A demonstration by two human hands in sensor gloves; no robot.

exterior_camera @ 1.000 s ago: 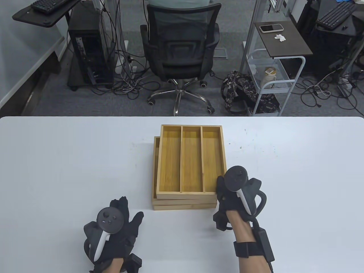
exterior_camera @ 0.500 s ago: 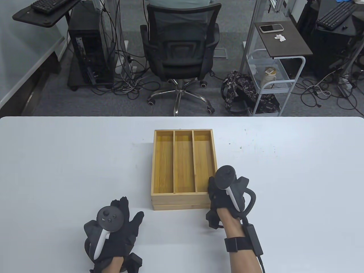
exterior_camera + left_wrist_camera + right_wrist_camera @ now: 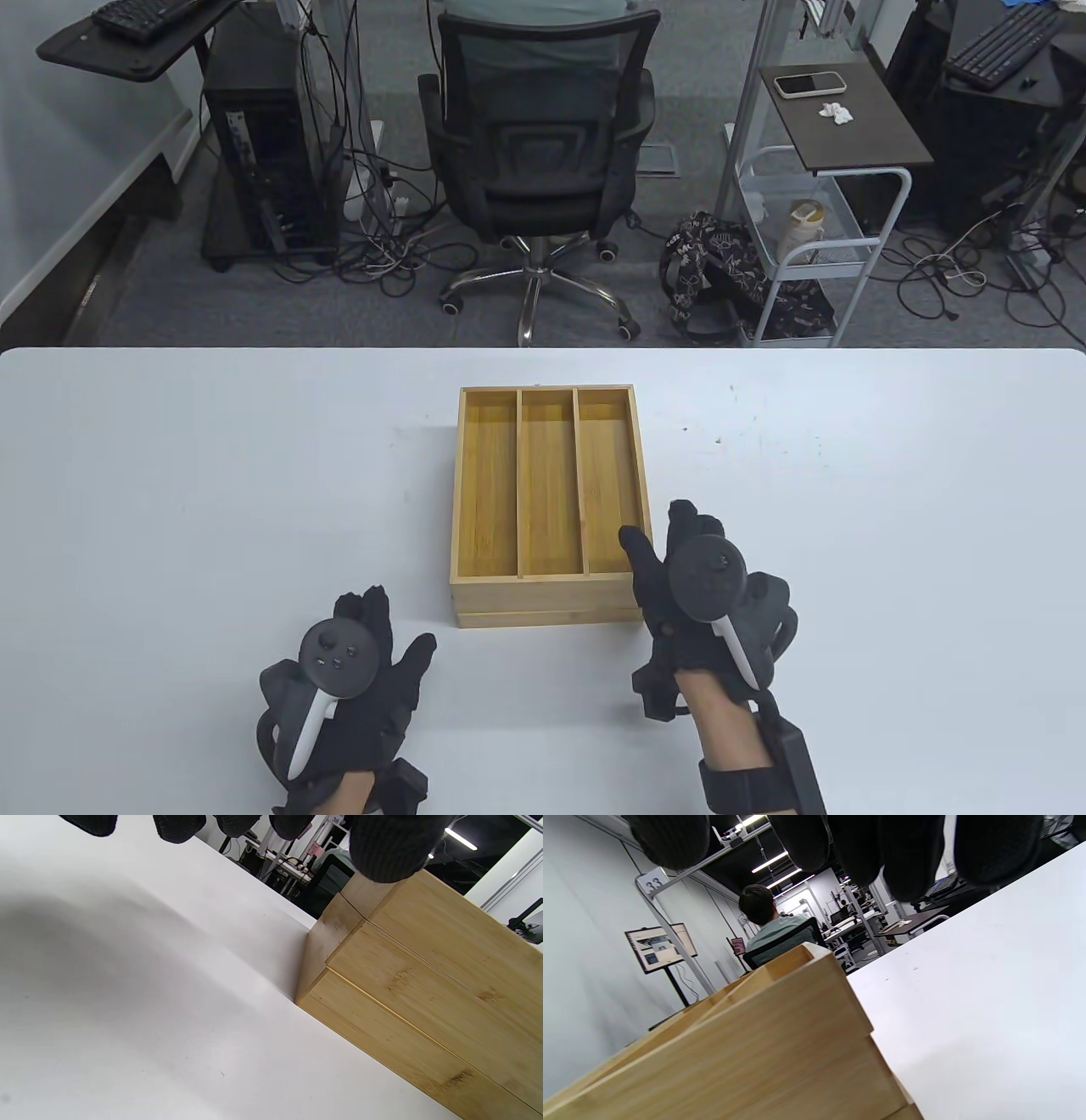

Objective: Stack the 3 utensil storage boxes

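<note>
The right hand (image 3: 691, 586) is released, fingers spread and gripping nothing, at the near right corner of the stack of three wooden boxes (image 3: 547, 488) on the table (image 3: 170, 509). The left hand (image 3: 356, 679) lies flat and released, with the stack ahead to its right.
</note>
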